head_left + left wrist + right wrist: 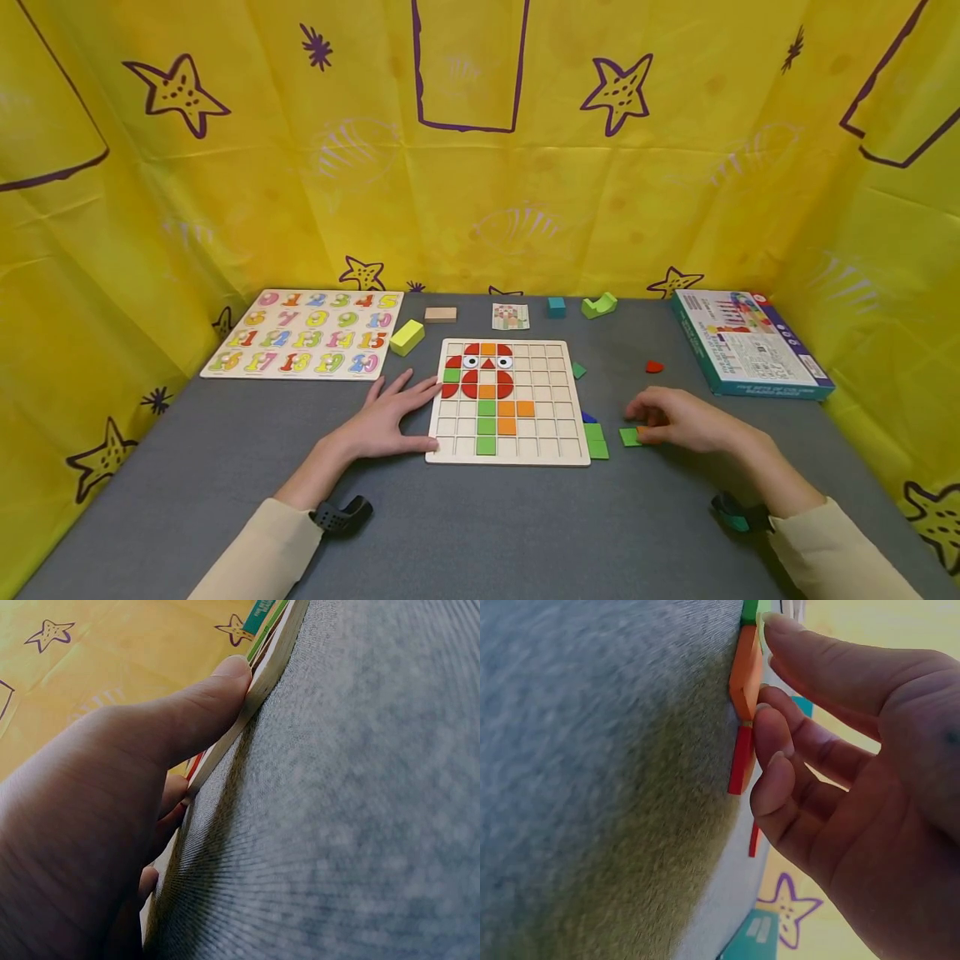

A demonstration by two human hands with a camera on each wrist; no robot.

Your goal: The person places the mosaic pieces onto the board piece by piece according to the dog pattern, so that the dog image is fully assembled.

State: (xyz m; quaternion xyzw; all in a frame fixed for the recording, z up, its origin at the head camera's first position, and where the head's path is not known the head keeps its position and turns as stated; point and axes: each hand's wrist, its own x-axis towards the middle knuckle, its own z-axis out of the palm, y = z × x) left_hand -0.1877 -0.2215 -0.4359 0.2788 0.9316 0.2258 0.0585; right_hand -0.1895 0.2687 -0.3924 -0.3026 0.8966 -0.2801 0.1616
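Observation:
A wooden grid board (553, 417) lies at the table's centre, with red, orange and green tiles set in its left half. My left hand (408, 392) lies flat on the grey table, fingers straight, touching the board's left edge. In the left wrist view the thumb (225, 675) presses against the board's rim (262, 682). To the right of the board my right hand (645, 417) pinches an orange tile (744, 671) that lies on the table, thumb on one edge and fingertips (769, 727) on the other. A green tile (628, 436) and a red tile (740, 759) lie beside it.
Two green tiles (597, 442), a blue one (588, 417) and a small green one (578, 370) lie by the board's right edge; a red piece (654, 366) sits farther right. A number puzzle (307, 333) is back left, a game box (750, 342) back right, with blocks (407, 337) and a card (511, 317) between.

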